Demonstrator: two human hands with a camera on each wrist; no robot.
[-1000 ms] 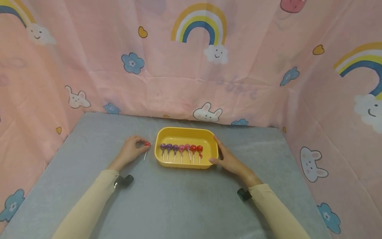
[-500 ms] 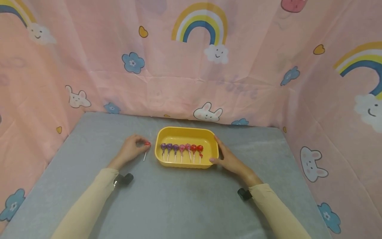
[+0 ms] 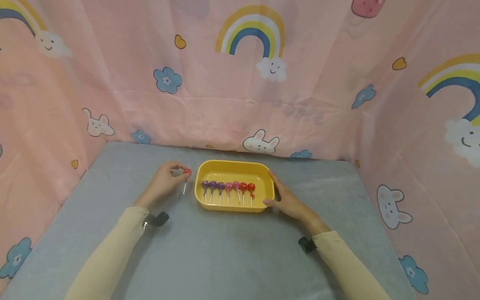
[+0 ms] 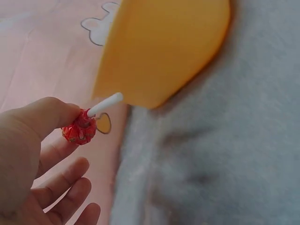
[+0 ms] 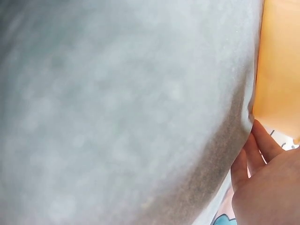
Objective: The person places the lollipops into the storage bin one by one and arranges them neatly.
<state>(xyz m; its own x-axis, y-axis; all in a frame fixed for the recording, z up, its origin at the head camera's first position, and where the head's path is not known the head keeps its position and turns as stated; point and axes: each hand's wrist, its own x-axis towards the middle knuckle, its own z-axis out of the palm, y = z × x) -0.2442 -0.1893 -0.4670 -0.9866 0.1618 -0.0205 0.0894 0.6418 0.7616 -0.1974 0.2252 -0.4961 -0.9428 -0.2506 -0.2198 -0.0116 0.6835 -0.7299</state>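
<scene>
My left hand [image 3: 163,180] pinches a lollipop in a red wrapper [image 4: 80,131] by its candy head, between thumb and forefinger. Its white stick [image 3: 184,188] points down toward me in the head view, just left of the yellow box [image 3: 210,206]. The other left fingers spread loosely below it in the left wrist view. At the box's right end, my right hand [image 3: 290,203] holds the wall, thumb over the front corner and fingers along the outer side. Inside lies a row: three purple lollipops [image 3: 213,185], two pink lollipops [image 3: 228,186] and two red lollipops [image 3: 243,186].
A grey cloth [image 3: 225,258] covers the table. Pink printed curtains [image 3: 225,112] rise behind it and on both sides, close beyond the box. Each wrist bears a small black camera, such as the left camera [image 3: 161,218].
My left hand has moved slightly away from me, carrying the red lollipop, after staying nearly still before. The right hand and the box have stayed in place.
</scene>
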